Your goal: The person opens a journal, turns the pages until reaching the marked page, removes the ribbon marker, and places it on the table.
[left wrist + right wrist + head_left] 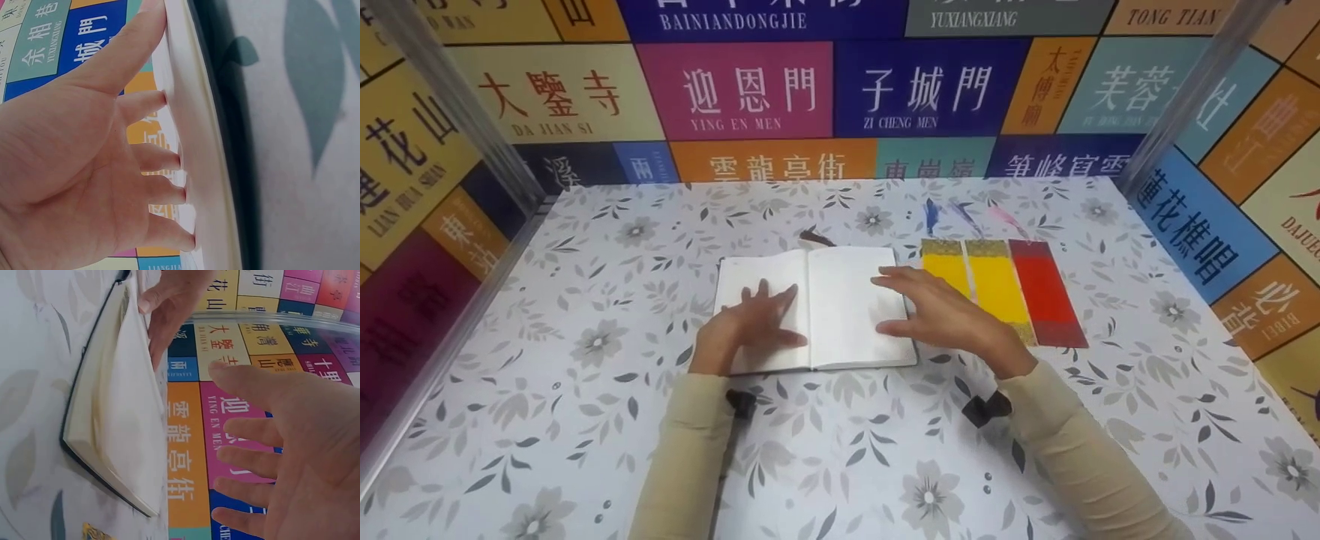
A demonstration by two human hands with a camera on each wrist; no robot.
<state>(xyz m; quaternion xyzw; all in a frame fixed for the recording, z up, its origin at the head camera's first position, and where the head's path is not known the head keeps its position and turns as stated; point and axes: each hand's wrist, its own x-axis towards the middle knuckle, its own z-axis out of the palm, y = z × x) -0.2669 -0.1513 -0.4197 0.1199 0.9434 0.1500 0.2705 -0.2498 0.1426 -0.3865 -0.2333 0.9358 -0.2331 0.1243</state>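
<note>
An open notebook (851, 307) with blank white pages and a dark cover lies on the table. The left hand (754, 319) rests on its left page with fingers spread, and in the left wrist view its fingertips (179, 162) press the paper. Held above the right page's outer edge is the right hand (945, 311), its fingers extended and apart with nothing in them. In the right wrist view a gap shows between that hand (298, 455) and the notebook (132, 416), whose right-hand pages bulge up slightly.
Right of the notebook lie two yellow bookmarks (996, 289) and a red bookmark (1046, 292), with blue, purple and pink tassels (1006, 217) at their far ends. A dark tassel (816, 238) sticks out behind the notebook. Printed panels (735, 90) stand around the floral-covered table (840, 442).
</note>
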